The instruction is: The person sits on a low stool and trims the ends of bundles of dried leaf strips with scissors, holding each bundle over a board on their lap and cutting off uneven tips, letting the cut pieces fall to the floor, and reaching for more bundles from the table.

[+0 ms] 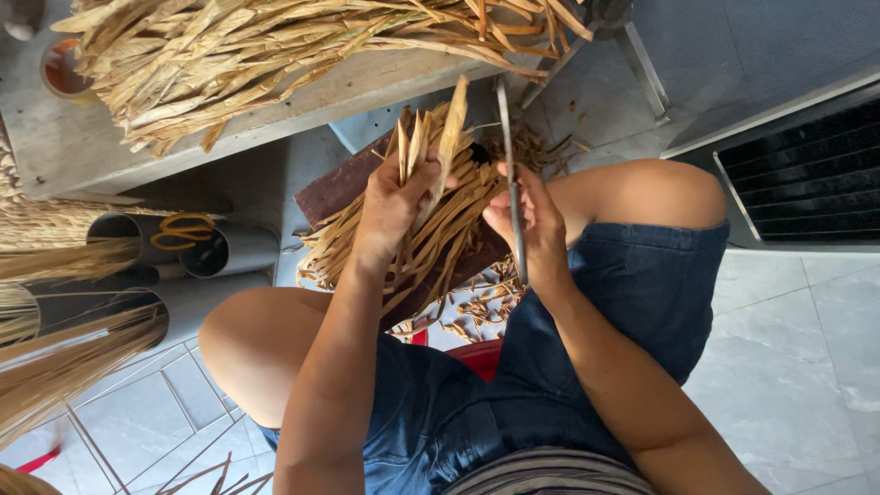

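From where I sit, the left hand (392, 206) is curled tight around a bundle of dried leaf strips (431, 225), thumb and fingers wrapped over the upper part so the tips fan up past the knuckles and the loose ends hang down toward the lap. The right hand (530, 225) is closed on a long metal blade (510, 174), which stands nearly upright, its tip reaching the near edge of the wooden bench (82, 147); I think it is one arm of a pair of scissors, but the grip hides the handle and I cannot say for sure. The blade runs just beside the bundle's right side, touching or nearly so. Both hands hover between the bare knees, above a dark brown board (335, 188) and a scatter of cut scraps (486, 307) on the tiled floor. A large heap of the same dried strips (275, 46) lies along the bench top. Grey tubes (229, 249) holding orange-handled scissors (183, 229) lie left of the knees.
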